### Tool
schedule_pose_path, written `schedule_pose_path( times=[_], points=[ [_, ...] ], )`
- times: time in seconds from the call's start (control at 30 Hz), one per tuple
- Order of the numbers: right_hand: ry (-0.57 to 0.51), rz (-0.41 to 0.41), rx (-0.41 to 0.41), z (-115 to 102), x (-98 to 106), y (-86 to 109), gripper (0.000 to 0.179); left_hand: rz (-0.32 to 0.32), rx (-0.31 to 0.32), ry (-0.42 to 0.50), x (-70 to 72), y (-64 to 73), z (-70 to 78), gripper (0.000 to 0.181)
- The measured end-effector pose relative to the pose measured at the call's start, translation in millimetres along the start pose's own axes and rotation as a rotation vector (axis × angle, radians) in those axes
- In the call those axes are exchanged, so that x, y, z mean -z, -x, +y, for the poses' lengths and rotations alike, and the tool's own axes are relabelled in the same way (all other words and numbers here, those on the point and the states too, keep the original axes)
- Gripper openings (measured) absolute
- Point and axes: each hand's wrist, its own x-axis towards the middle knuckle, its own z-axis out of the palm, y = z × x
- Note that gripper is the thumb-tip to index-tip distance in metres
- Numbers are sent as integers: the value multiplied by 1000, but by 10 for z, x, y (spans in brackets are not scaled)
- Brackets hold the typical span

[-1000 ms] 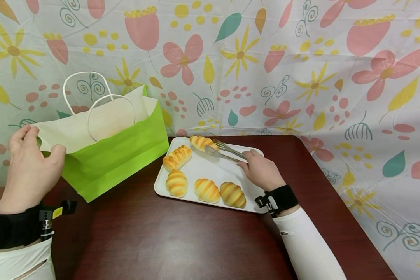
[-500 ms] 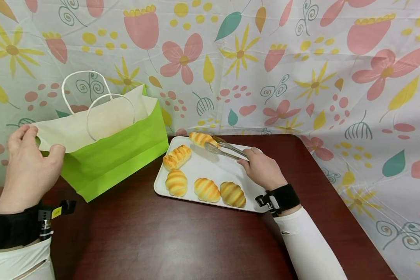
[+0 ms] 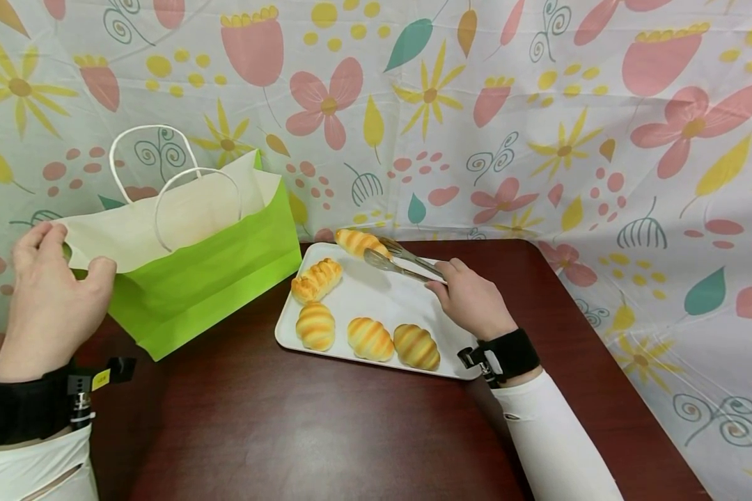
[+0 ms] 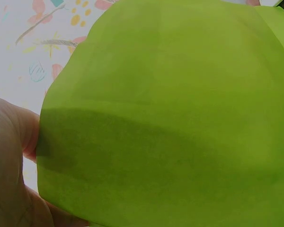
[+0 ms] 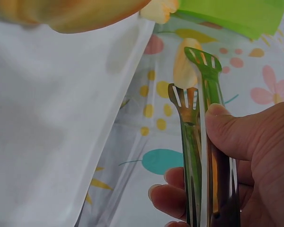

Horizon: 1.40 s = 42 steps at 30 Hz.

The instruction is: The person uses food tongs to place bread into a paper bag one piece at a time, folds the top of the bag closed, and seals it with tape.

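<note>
At the left in the head view, my left hand [image 3: 56, 299] holds the end of a lime-green paper bag [image 3: 213, 271] by its rim, thumb on the near side. The bag's mouth gapes, showing white lining. In the left wrist view, the green bag side [image 4: 165, 113] covers most of the picture. My right hand [image 3: 476, 299] grips metal tongs [image 3: 407, 264], whose tips pinch a striped, oblong bread roll [image 3: 358, 242] over the far edge of a white tray [image 3: 376, 296]. In the right wrist view, the tongs [image 5: 203, 142] partly hide that roll [image 5: 185, 66].
A braided bread [image 3: 317, 280] and a striped roll [image 3: 315, 326] lie along the tray's left side. Two more rolls, one yellow [image 3: 370, 339] and one browner [image 3: 417, 346], lie at its front. A flowered cloth [image 3: 439, 139] hangs behind the dark red table [image 3: 313, 431].
My right hand has raised the tongs slightly, and the pinched bread roll has come up and a little left. My left hand stays at the bag.
</note>
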Motion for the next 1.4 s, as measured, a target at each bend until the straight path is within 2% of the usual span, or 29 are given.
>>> schedule_pose_path(
  times=[0.3, 0.63, 1.4],
  points=[
    [-28, 26, 13, -42, 67, 19, 48, -4, -14, 3, -1, 15, -8, 82],
    [-34, 92, 55, -71, 115, 41, 45, -3, -11, 5, -2, 4, -13, 82],
    [-56, 172, 87, -201, 273, 87, 41, -4, -1, 5, 4, -8, -6, 82]
  ],
)
